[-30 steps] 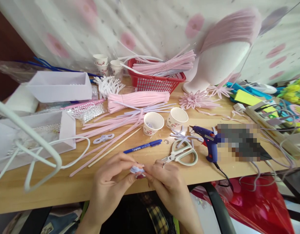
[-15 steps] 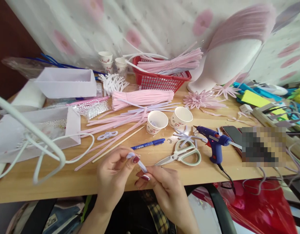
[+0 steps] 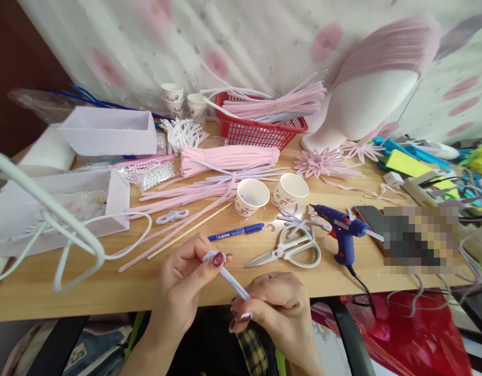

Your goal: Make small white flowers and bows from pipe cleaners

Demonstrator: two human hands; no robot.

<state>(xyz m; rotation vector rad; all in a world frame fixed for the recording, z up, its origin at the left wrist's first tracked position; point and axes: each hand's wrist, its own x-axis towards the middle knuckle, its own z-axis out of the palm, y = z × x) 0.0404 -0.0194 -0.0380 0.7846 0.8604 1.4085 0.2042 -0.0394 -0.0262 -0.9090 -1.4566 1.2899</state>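
Observation:
Between my two hands stretches a pale lilac pipe cleaner point(image 3: 234, 282). My left hand point(image 3: 189, 277) pinches its looped upper end between thumb and finger. The lower end is gripped by my right hand point(image 3: 278, 308), its fingers curled in. Beyond the hands lie a blue pen point(image 3: 236, 232) and scissors point(image 3: 282, 252) with pale handles. Short lilac pieces point(image 3: 297, 216) are scattered behind the scissors. A small lilac looped piece point(image 3: 172, 216) rests on the table to the left, beside long pink pipe cleaners point(image 3: 178, 194).
Two paper cups point(image 3: 251, 197) stand behind the pen. A blue glue gun point(image 3: 342, 235) and a phone point(image 3: 369, 219) are to the right. Further back are a red basket point(image 3: 260, 133), a mannequin head point(image 3: 376, 99) and white boxes point(image 3: 111, 130). A white cable or tube point(image 3: 68, 219) arches at left.
My right hand has moved down and to the right, away from my left hand. More of the lilac pipe cleaner now shows between them.

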